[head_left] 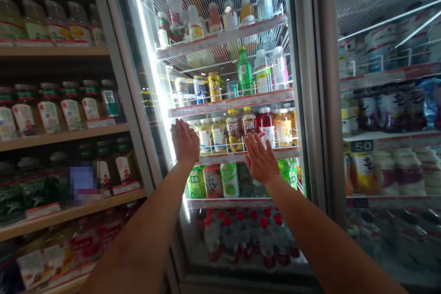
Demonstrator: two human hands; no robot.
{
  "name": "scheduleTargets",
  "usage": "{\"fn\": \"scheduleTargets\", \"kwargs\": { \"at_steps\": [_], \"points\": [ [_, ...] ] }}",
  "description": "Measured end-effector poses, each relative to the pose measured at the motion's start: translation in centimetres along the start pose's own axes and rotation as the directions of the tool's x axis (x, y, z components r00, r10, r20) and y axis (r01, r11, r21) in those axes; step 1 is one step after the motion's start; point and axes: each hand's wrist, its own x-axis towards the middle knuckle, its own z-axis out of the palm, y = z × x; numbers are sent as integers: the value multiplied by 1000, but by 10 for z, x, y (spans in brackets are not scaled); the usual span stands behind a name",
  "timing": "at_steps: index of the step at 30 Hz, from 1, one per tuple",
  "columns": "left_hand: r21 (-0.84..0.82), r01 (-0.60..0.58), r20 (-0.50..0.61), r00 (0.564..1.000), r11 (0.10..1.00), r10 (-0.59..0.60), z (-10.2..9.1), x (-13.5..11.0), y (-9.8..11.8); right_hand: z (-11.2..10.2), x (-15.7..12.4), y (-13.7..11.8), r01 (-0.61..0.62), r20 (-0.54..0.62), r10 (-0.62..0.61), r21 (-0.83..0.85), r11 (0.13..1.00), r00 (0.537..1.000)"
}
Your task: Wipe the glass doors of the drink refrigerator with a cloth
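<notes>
Both my arms reach forward to a lit drinks fridge. My left hand [185, 141] lies flat with fingers stretched out against the glass door [165, 101], near its left edge. My right hand [260, 160] is also flat and open on the glass, further right and slightly lower. Neither hand holds anything. Behind the glass, right by my hands, a shelf carries several bottles of yellow and red drinks [265, 126]. Green cartons and bottles [229, 179] stand on the shelf below, and red-capped bottles [241, 234] fill the bottom.
Wooden shelves [65, 135] with rows of jars and bottles run along the left. A second fridge door [389, 138] with drinks stands at the right, past a grey frame post [322, 101]. Cans [213, 86] and a green bottle [244, 71] sit on higher fridge shelves.
</notes>
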Motion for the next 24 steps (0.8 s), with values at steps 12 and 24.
{"fn": "scheduleTargets", "kwargs": {
  "at_steps": [12,24],
  "points": [
    [-115,-465,53,880,878,473,43,-46,104,1,-2,0,12,-15,-13,-32,999,1000],
    [-326,-418,-333,890,848,311,65,-71,98,-23,4,11,-8,-16,14,308,951,1000]
  ]
}}
